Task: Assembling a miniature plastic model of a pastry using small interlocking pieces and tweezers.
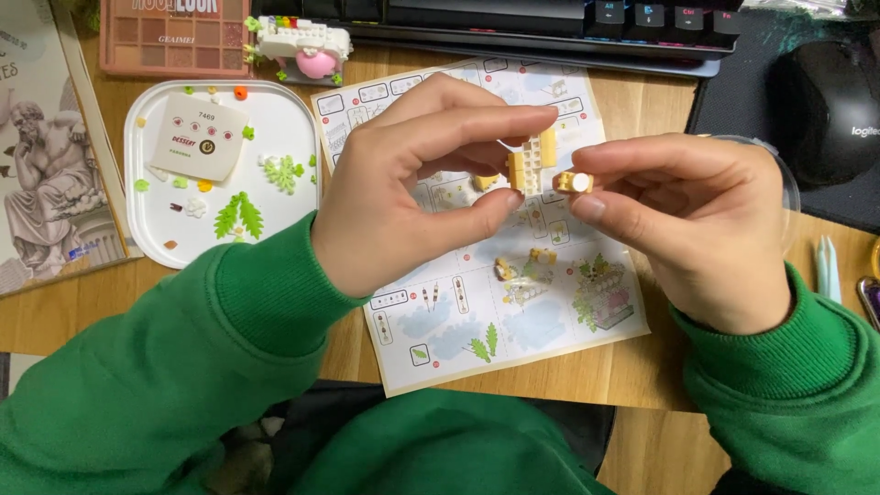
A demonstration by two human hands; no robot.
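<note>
My left hand (417, 183) pinches a small yellow and white brick assembly (530, 163) between thumb and forefinger, above the paper instruction sheet (513, 321). My right hand (701, 225) holds a tiny yellow brick piece with a white round end (575, 181) just right of the assembly, almost touching it. Both hands hover over the wooden desk (642, 367). A few loose yellow pieces (522, 268) lie on the sheet below the hands. Green sleeves cover both arms.
A white tray (147, 234) at left holds green leaf pieces (238, 216), small bits and a packet. A finished white and pink brick model (302, 46) stands behind it. Keyboard (550, 23) at the back, mouse (830, 110) on a dark pad at right, book (46, 156) at far left.
</note>
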